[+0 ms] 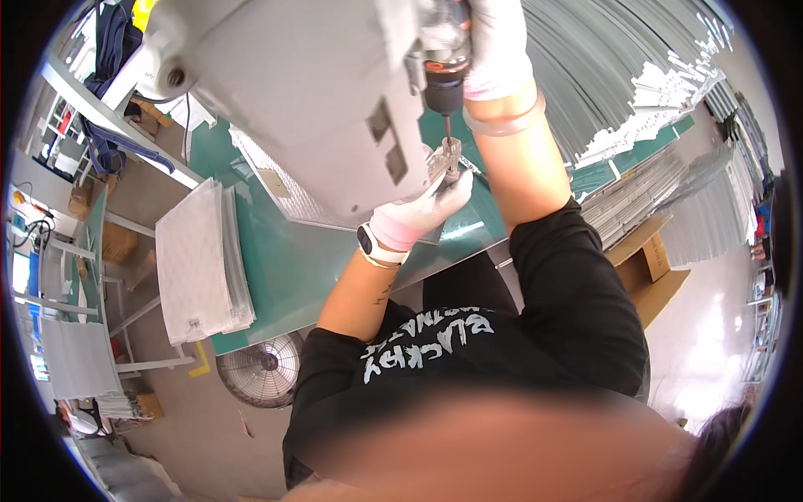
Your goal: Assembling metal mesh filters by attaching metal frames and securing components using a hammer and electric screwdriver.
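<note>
Black-and-orange power driver (446, 69): over glossy green tabletop (288, 276), bit pointing at small silvery fitting (451, 156) | white-gloved right hand (499, 52): gripping driver | white-gloved left hand (433, 206): fingers clamped on fitting

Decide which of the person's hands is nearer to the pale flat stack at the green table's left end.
Left. The left hand is to the right of the pale flat stack, not touching it; the right hand is farther away, at the power drill.

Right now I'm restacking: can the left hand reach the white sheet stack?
Probably: the left hand grips a small fitting, but its way over green tabletop to the sheet stack looks free.
</note>
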The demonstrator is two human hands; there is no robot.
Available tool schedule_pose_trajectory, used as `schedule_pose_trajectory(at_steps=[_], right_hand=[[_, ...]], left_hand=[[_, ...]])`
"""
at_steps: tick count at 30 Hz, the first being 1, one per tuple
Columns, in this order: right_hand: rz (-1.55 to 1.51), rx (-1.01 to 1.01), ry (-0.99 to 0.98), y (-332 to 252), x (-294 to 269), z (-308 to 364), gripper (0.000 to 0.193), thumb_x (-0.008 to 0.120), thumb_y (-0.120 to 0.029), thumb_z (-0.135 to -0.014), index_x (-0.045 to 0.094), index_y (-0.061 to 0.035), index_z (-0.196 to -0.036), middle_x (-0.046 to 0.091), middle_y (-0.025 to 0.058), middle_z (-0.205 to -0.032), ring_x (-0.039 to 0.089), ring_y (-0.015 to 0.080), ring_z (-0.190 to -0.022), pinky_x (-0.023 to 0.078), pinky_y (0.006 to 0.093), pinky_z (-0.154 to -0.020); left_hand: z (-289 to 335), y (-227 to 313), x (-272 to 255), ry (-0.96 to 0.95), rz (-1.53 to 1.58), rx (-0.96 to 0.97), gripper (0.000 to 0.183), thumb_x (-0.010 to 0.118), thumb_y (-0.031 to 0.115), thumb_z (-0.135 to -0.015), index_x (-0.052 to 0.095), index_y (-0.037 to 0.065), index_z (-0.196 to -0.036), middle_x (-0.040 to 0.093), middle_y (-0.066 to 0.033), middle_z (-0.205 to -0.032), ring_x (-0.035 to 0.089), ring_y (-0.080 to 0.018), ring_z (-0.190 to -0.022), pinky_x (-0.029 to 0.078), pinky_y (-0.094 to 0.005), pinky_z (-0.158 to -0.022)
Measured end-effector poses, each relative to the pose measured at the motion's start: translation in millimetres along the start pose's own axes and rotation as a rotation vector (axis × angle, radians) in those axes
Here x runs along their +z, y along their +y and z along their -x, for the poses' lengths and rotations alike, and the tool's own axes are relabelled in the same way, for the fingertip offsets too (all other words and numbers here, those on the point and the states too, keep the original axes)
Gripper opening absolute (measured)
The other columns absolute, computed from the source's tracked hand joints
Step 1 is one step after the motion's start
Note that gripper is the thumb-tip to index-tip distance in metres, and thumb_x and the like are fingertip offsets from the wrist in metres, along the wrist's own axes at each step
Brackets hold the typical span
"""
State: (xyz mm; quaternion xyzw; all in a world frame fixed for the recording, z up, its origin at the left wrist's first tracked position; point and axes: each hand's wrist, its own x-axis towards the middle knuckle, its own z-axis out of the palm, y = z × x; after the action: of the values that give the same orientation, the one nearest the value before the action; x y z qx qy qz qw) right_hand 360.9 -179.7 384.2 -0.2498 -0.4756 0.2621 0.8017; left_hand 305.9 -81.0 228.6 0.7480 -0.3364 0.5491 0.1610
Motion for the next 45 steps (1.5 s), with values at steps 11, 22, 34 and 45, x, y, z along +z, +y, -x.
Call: schedule_pose_trajectory(at_steps=[11,22,34,45], right_hand=[[-0.259,-0.152,0.129,16,-28,7,0.026,0.058,-0.008,-0.089,0.06,0.0045,-0.111,0.066,0.0129,-0.094,0.062,0.0169,-0.068,0.05,0.0242,-0.056],[-0.184,-0.104,0.206,14,-30,13,0.029,0.057,-0.014,-0.089,0.058,0.0028,-0.113,0.067,0.0132,-0.093,0.064,0.0206,-0.07,0.052,0.0268,-0.058],[0.239,-0.371,0.411,-58,18,-6,0.012,0.062,-0.018,-0.091,0.058,-0.0124,-0.101,0.06,0.0014,-0.073,0.057,0.0106,-0.056,0.047,0.0215,-0.05],[0.139,-0.352,0.354,-19,16,1,0.014,0.062,-0.014,-0.091,0.058,-0.0133,-0.104,0.06,0.0009,-0.079,0.057,0.0095,-0.064,0.046,0.0197,-0.052]], left_hand=[[-9,14,-8,-0.202,0.112,-0.411,0.022,0.074,0.017,-0.062,0.072,0.011,-0.083,0.058,-0.0021,-0.069,0.054,-0.025,-0.065,0.043,-0.0391,-0.062],[9,8,1,-0.135,0.032,-0.347,0.02,0.074,0.02,-0.068,0.07,0.008,-0.083,0.059,-0.003,-0.072,0.055,-0.0252,-0.072,0.044,-0.0385,-0.066],[9,46,-65,-0.203,-0.038,-0.23,0.023,0.078,0.024,-0.064,0.058,0.017,-0.074,0.046,0.0005,-0.066,0.049,-0.0221,-0.065,0.037,-0.0403,-0.069],[260,136,-209,-0.901,0.279,-0.544,0.022,0.071,0.025,-0.067,0.054,0.012,-0.063,0.049,-0.0007,-0.058,0.055,-0.0214,-0.055,0.045,-0.0404,-0.056]])
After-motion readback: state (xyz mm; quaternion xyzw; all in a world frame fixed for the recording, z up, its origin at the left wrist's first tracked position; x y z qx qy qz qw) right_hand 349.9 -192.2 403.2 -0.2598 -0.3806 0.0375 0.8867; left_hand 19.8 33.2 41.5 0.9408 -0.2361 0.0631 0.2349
